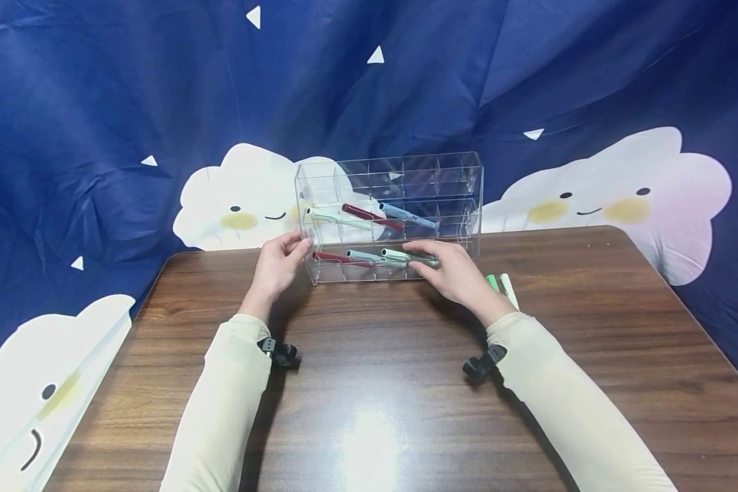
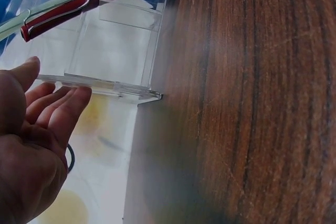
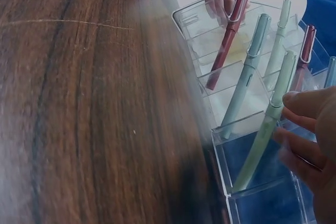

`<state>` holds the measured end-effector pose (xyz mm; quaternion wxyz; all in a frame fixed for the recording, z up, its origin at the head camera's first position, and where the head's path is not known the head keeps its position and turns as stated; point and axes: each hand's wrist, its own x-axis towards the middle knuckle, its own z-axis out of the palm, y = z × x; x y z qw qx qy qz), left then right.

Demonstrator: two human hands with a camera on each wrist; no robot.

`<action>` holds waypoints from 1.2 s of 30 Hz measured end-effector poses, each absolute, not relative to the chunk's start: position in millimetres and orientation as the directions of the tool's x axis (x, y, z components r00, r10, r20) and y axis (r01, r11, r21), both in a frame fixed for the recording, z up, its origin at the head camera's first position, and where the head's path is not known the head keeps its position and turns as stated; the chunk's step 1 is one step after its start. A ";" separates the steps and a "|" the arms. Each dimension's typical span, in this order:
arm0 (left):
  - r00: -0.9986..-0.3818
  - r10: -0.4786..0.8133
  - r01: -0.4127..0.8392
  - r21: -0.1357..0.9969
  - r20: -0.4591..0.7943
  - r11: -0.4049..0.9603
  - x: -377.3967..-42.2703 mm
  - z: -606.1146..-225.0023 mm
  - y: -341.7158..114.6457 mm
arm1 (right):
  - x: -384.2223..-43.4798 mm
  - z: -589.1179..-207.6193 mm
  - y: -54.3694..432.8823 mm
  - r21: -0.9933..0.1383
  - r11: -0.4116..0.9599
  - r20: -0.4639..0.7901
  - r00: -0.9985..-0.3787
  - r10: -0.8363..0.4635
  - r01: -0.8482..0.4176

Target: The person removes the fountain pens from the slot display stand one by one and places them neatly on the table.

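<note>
Cream-coloured long sleeves (image 1: 221,403) cover both forearms, stretched above a brown wood-grain table (image 1: 357,342), a small black device (image 1: 283,354) strapped at each wrist. Beyond the wrists, between the two hands, a clear plastic tiered rack (image 1: 418,184) with divided compartments stands on the table. The left hand (image 1: 278,266) holds the rack's side edge, thumb at the front and fingers against the outer wall. The right hand (image 1: 452,273) pinches a slim pale green pen with a metal clip (image 3: 266,128), narrow about its barrel; that pen leans in the rack's lower row. In the same row, toward the left hand, lean a greyish-teal pen (image 3: 244,82) and, nearest the left thumb, a dark red pen (image 3: 228,39). Higher up and farther from the hands, the middle row carries a second pale green pen (image 3: 278,40), a second dark red pen (image 3: 305,48) and a light blue pen (image 1: 408,215). Just outside the right wrist, a bright green pen (image 1: 492,282) and a whitish pen (image 1: 509,290) lie on the table, partly hidden. Behind everything hangs dark blue cloth (image 1: 369,102) printed with white clouds (image 1: 240,184).
</note>
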<state>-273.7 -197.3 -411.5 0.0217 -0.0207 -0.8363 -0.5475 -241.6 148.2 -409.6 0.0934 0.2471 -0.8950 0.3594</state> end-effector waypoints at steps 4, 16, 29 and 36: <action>-0.999 0.008 0.046 0.912 0.047 0.408 -273.8 -411.6 -197.4 | -242.6 -411.6 144.3 -0.594 0.638 0.325 -0.871 -0.368 -0.490; -0.999 0.008 0.047 0.904 0.048 0.425 -271.7 -410.8 -197.3 | -243.7 -419.4 137.2 -0.574 0.683 0.312 -0.892 -0.327 -0.451; -0.999 0.015 0.052 0.917 0.050 0.396 -272.7 -411.4 -196.7 | -242.4 -418.2 135.4 -0.591 0.679 0.327 -0.899 -0.291 -0.435; -0.999 0.017 0.047 0.920 0.044 0.390 -272.9 -410.7 -196.8 | -241.7 -418.2 135.9 -0.621 0.641 0.365 -0.890 -0.272 -0.451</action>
